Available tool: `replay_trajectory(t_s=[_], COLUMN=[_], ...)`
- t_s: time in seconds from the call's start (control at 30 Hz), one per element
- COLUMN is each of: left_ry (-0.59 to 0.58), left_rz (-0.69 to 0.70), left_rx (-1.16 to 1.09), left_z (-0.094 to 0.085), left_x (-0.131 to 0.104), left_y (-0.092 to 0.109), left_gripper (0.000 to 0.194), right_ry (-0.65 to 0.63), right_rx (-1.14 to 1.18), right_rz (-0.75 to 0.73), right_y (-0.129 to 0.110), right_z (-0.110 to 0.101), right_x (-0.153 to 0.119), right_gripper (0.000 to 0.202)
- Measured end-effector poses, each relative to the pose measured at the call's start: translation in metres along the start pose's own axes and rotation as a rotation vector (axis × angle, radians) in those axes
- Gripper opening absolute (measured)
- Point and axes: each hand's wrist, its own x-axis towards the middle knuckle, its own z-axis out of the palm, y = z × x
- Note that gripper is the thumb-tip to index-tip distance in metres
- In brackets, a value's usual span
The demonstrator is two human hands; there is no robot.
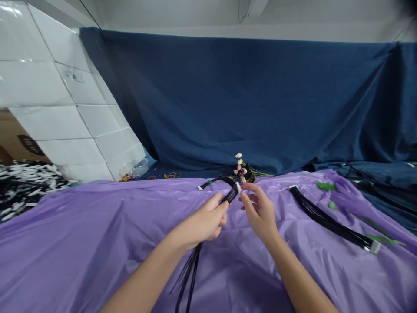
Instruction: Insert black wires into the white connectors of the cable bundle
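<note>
My left hand (211,217) is wrapped round a black wire harness (230,194), whose white connector (238,187) points up and to the right. Loose black wires hang below that hand. My right hand (260,211) is close beside the connector, thumb and forefinger apart and the other fingers curled; whether a fingertip touches it, I cannot tell. Just behind my left hand, a thin black cable (211,181) with a small white plug curves over the cloth. A second black wire harness (329,221) lies to the right, with a white connector at each end.
Purple cloth (97,230) covers the work surface. Artificial flowers (241,169) lie at its back edge, and green leaves (325,186) are at the right. White boxes (42,82) are stacked at left above a heap of black-and-white cables (26,187). A blue curtain (247,100) hangs behind.
</note>
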Motion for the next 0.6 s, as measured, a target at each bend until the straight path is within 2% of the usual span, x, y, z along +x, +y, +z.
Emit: replay_trajectory(t_s=[0.07, 0.2, 0.47, 0.6], left_ry=[-0.043, -0.048, -0.072, 0.049], left_rz=[-0.012, -0.017, 0.039, 0.118], left_rx=[0.039, 0.083, 0.202, 0.387], left_z=[0.004, 0.008, -0.003, -0.011], left_x=[-0.005, -0.011, -0.014, -0.012], left_y=[0.001, 0.006, 0.012, 0.006], left_gripper=[0.018, 0.015, 0.023, 0.029], right_ry=[-0.005, -0.022, -0.081, -0.024], right_rx=[-0.008, -0.005, 0.295, 0.229], right_rz=[-0.033, -0.066, 0.146, 0.190], right_y=[0.002, 0.003, -0.003, 0.000], right_z=[-0.001, -0.001, 0.003, 0.003], right_x=[0.000, -0.001, 0.000, 0.001], right_gripper=[0.031, 0.024, 0.029, 0.035])
